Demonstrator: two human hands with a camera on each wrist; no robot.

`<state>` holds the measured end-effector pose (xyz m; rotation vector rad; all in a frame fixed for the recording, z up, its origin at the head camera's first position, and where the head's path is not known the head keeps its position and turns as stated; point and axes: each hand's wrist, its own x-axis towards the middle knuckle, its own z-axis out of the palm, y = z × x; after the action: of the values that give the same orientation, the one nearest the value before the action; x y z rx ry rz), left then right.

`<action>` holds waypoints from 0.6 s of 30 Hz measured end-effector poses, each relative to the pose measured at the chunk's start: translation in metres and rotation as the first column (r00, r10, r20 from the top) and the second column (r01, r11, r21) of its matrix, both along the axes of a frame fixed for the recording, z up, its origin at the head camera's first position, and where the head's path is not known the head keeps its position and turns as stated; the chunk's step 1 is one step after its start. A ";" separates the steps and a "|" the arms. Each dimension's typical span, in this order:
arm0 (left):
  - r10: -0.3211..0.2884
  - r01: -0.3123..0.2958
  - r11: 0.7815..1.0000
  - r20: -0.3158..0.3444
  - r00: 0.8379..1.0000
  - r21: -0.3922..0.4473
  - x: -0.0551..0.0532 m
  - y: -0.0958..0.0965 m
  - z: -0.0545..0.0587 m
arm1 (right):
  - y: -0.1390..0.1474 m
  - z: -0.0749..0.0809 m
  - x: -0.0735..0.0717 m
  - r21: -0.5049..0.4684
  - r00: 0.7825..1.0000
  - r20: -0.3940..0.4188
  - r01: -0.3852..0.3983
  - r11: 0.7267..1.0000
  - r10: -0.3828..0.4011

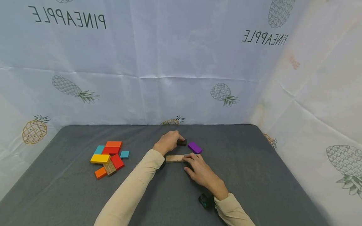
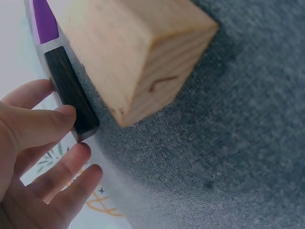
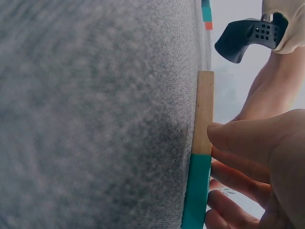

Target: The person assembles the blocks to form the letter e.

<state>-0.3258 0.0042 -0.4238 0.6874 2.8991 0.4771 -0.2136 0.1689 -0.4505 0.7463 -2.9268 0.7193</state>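
Observation:
My left hand (image 1: pixel 168 142) reaches to the far middle of the table and pinches a dark brown block (image 2: pixel 71 93) between thumb and fingers. Beyond that block's end lies a purple block (image 1: pixel 194 147). Nearer me, a light wooden block (image 1: pixel 174 158) lies flat, its end grain marked with a dark line in the left wrist view. My right hand (image 1: pixel 202 172) rests fingertips at its right end, the thumb standing off in front. End to end with the wooden block is a teal block (image 3: pixel 198 191), mostly hidden under the right hand in the head view.
At the left of the grey table (image 1: pixel 70 188) lies a loose pile of orange, red (image 1: pixel 117 161), teal, yellow (image 1: pixel 100 158) and brown blocks. A dark wrist device (image 1: pixel 205 201) sits at my right cuff. A pineapple-print sheet (image 1: pixel 175 47) hangs behind the table.

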 end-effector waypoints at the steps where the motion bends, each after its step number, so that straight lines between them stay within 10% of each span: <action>1: -0.001 0.001 1.000 -0.003 1.000 0.000 0.000 0.000 0.000 | 0.000 0.000 0.000 0.000 1.000 0.000 0.000 1.000 0.000; 18: -0.018 0.017 0.999 0.025 1.000 0.040 -0.003 0.003 -0.001 | 0.001 0.000 0.000 -0.007 1.000 -0.002 -0.009 1.000 0.009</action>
<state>-0.3284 0.0070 -0.4251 0.7056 2.8648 0.5384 -0.2135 0.1695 -0.4507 0.7591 -2.9192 0.7288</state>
